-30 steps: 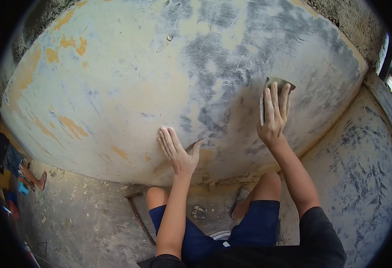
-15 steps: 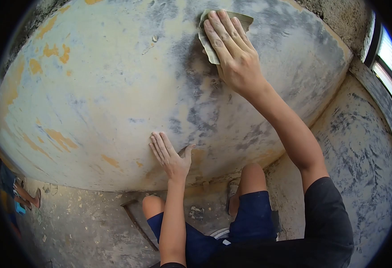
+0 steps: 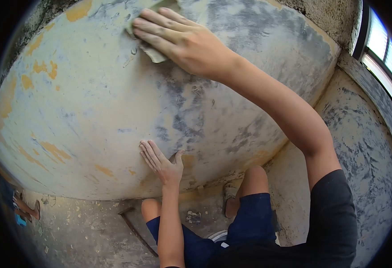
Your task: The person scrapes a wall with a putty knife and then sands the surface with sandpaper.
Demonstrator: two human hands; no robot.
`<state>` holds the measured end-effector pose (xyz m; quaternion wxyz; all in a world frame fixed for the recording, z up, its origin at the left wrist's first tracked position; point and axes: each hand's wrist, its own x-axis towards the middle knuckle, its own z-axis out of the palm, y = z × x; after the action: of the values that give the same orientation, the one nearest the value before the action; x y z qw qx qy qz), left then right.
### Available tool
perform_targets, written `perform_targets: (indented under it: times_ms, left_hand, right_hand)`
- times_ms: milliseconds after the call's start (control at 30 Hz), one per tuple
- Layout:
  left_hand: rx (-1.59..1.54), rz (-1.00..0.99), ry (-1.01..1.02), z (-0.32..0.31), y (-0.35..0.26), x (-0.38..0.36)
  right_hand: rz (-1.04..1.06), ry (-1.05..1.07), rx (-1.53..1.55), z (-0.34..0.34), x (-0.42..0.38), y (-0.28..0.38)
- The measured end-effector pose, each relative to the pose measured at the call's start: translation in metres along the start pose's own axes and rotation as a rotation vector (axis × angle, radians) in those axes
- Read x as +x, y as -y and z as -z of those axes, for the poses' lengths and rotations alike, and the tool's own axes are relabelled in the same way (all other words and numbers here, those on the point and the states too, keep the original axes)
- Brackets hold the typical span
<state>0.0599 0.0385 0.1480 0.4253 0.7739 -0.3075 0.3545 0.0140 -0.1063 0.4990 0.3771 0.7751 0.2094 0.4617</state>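
A large pale wall panel (image 3: 102,98) with orange and dark grey patches fills most of the view. Near its top, my right hand (image 3: 173,40) presses a sheet of sandpaper (image 3: 156,54) flat against the surface, fingers pointing left and lying over the sheet. Lower down, my left hand (image 3: 162,165) rests on the panel with its palm down, thumb spread away from the fingers, holding nothing.
A hammer-like tool (image 3: 138,232) lies on the grey floor (image 3: 84,228) beside my knee. Another person's foot (image 3: 37,209) shows at the far left. A mottled side wall (image 3: 356,134) and a window (image 3: 379,35) stand at the right.
My right hand has swept left across the upper panel with the sandpaper. My left hand stays on the panel, slightly lower and further left in view as the view shifted a little.
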Motion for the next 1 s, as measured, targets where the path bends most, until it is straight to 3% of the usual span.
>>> perform_targets:
  times_ms: [100, 200, 333, 433, 533, 600, 700, 800, 1000]
  left_hand:
    - [0.002, 0.029, -0.003, 0.001, -0.003, -0.001]
    - [0.017, 0.059, 0.006, 0.004, -0.006, -0.001]
    - [-0.005, 0.003, -0.056, 0.008, -0.001, 0.006]
    - [-0.01, -0.051, -0.067, 0.016, 0.003, 0.014]
    - [-0.016, -0.091, -0.124, 0.012, -0.002, 0.031]
    - [-0.04, -0.098, -0.17, 0.01, -0.012, 0.041]
    - [-0.061, -0.052, -0.179, 0.009, -0.021, 0.043]
    - [-0.084, 0.056, -0.136, 0.013, -0.004, 0.022]
    - [-0.073, 0.343, -0.137, 0.034, 0.023, 0.023]
  right_hand:
    - [0.08, -0.016, -0.015, -0.006, 0.016, -0.012]
    - [0.076, 0.069, -0.051, 0.015, -0.031, -0.049]
    - [-0.137, 0.132, -0.151, 0.069, -0.134, -0.101]
    - [-0.182, 0.159, -0.197, 0.083, -0.146, -0.107]
    - [-0.136, -0.023, -0.156, 0.052, -0.086, -0.097]
    - [-0.068, -0.004, 0.02, 0.047, -0.025, -0.078]
    - [-0.016, -0.019, -0.046, 0.034, -0.001, -0.068]
    - [-0.078, -0.067, -0.01, 0.036, -0.048, -0.071]
    - [-0.15, 0.222, 0.089, 0.042, -0.211, -0.007]
